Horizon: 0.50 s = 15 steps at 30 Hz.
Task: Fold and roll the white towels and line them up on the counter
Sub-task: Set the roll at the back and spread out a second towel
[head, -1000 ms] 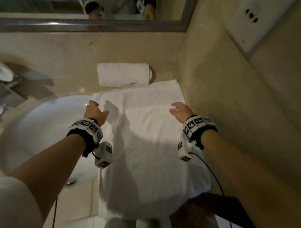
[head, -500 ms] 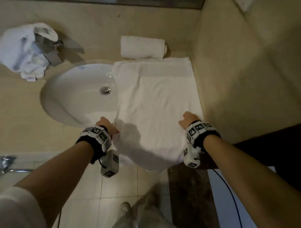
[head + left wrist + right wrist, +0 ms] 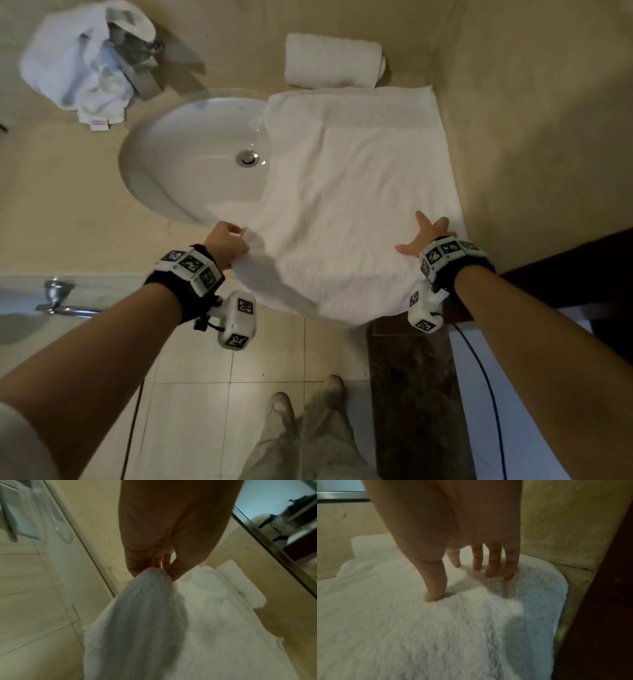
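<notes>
A white towel [image 3: 356, 192] lies spread lengthwise on the beige counter [image 3: 61, 192], its left part over the sink and its near end hanging past the counter's front edge. My left hand [image 3: 227, 241] pinches the towel's left edge near the front; in the left wrist view the fingers [image 3: 137, 566] bunch the fabric [image 3: 150, 601]. My right hand [image 3: 424, 233] rests flat with spread fingers on the towel's right side; the right wrist view shows the fingertips [image 3: 493, 569] pressing the pile [image 3: 436, 628]. A rolled white towel [image 3: 334, 61] lies against the back wall.
A white oval sink [image 3: 191, 161] with a metal drain [image 3: 247, 158] sits left of the towel. A crumpled white cloth pile [image 3: 78, 65] covers the faucet at back left. A side wall [image 3: 534, 137] bounds the counter on the right. A chrome towel bar [image 3: 61, 305] lies below the counter's front.
Both hands have slid back along the towel from its middle to its near end. The left hand now pinches the left edge; the right hand's fingers have spread flat.
</notes>
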### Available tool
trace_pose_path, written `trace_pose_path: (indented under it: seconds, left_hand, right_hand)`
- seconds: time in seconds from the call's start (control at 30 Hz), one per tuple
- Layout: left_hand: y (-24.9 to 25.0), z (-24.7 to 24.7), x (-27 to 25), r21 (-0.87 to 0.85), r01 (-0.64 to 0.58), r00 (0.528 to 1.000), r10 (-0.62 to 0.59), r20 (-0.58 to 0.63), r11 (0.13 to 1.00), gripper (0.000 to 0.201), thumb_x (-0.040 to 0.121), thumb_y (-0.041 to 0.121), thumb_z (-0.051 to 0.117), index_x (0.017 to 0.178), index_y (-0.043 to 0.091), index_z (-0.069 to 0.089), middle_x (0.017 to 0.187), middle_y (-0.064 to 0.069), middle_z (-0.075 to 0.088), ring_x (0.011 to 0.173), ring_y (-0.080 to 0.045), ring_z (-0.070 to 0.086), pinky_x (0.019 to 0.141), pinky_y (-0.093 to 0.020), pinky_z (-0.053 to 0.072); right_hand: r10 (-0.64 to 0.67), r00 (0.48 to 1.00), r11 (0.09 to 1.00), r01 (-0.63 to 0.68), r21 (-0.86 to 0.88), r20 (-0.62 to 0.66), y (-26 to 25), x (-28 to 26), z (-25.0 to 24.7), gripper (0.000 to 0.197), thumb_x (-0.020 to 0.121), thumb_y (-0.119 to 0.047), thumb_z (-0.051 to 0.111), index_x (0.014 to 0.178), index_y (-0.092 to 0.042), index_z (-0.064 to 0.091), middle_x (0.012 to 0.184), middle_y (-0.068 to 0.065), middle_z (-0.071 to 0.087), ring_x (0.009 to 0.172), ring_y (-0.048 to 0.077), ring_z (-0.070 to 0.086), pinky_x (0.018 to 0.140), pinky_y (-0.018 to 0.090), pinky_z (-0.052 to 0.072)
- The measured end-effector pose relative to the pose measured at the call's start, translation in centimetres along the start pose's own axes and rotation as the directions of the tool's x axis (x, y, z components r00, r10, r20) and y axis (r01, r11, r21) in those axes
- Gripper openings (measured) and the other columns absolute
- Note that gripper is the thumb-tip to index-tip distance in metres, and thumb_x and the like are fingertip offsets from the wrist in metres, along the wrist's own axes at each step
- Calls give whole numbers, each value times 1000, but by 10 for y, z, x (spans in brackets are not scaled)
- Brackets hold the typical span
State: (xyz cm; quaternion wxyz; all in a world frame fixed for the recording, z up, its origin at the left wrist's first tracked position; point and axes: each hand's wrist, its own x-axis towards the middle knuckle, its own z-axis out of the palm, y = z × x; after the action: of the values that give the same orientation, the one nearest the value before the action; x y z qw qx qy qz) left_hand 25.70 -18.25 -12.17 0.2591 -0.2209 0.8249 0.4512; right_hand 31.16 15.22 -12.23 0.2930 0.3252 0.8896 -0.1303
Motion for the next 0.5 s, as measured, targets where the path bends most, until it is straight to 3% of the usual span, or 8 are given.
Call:
trace_pose_path:
  seconds: [0.17, 0.3, 0.37, 0.43, 0.5]
  left_hand:
    - [-6, -23, 7, 202, -116, 983, 141, -114, 972, 38, 84, 5, 57, 121, 8, 47, 113, -20, 61, 103, -35, 58, 81, -35, 45]
    - [2, -9, -2, 331, -220, 959, 265, -96, 917, 34, 87, 7, 54, 120, 7, 48, 111, -17, 61, 102, -32, 57, 78, -33, 43]
    - [11, 3, -8, 442, -334, 922, 386, -32, 833, 30, 87, 7, 52, 117, 9, 51, 114, -14, 58, 102, -30, 56, 82, -34, 42]
    - [20, 18, -13, 544, -460, 870, 477, 120, 702, 28, 89, 11, 52, 117, 11, 52, 116, -13, 57, 104, -29, 55, 87, -35, 42]
    - [29, 36, -17, 600, -534, 836, 479, 268, 596, 34, 90, 14, 52, 124, 14, 49, 122, -12, 54, 110, -29, 52, 93, -36, 41]
  right_hand:
    - [-26, 1000, 999, 26, -22, -1, 5, -3, -2, 86, 84, -45, 62, 149, -26, 9, 146, 15, 16, 132, 41, 29, 106, 46, 35]
    - [-23, 991, 986, 45, 162, -131, 13, -8, -11, 51, 93, -29, 53, 138, -8, 37, 141, 19, 37, 124, 38, 45, 98, 40, 41]
    - [23, 984, 983, 10, 185, -177, 19, -15, -18, 35, 95, -21, 49, 124, -1, 48, 131, 20, 50, 118, 36, 52, 90, 37, 45]
    - [43, 995, 986, -28, 166, -90, 25, -23, -24, 20, 95, -15, 47, 101, 1, 58, 112, 19, 62, 110, 33, 59, 76, 32, 47]
    - [73, 997, 991, -73, 110, 7, 34, -29, -24, 24, 96, -14, 46, 81, 0, 59, 87, 14, 62, 108, 32, 61, 73, 31, 49]
